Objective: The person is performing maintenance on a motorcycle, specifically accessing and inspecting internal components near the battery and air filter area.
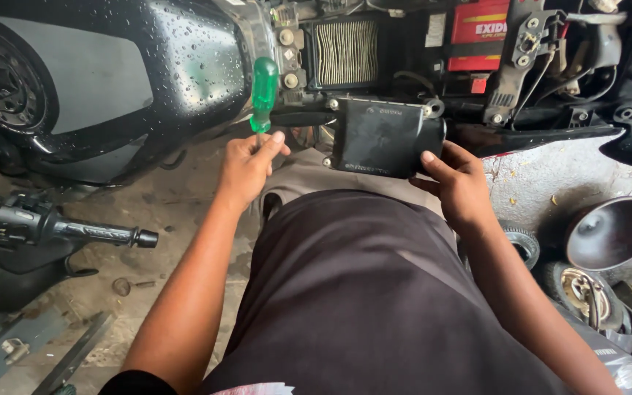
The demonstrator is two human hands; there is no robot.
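The screwdriver handle (264,84) is translucent green. The air-filter cover (383,137) is matt black, the pleated filter element (345,51) pale cream with dark stripes. The battery (478,33) is red. The fuel tank (148,73) is glossy black with a grey panel, beaded with water drops.

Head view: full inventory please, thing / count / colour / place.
screwdriver: 1, green handle, upright in left hand
cover panel: 1, black, centre, on motorcycle's side
fuel tank: 1, black, wet with drops, upper left
air filter: 1, pale pleated, top centre
battery: 1, red, top right of centre
handlebar grip: 1, black, left
headlamp shell: 1, dark, on the floor, right
tyres: 2 small, black, lower right
left hand: holds screwdriver
right hand: grips cover panel's right edge
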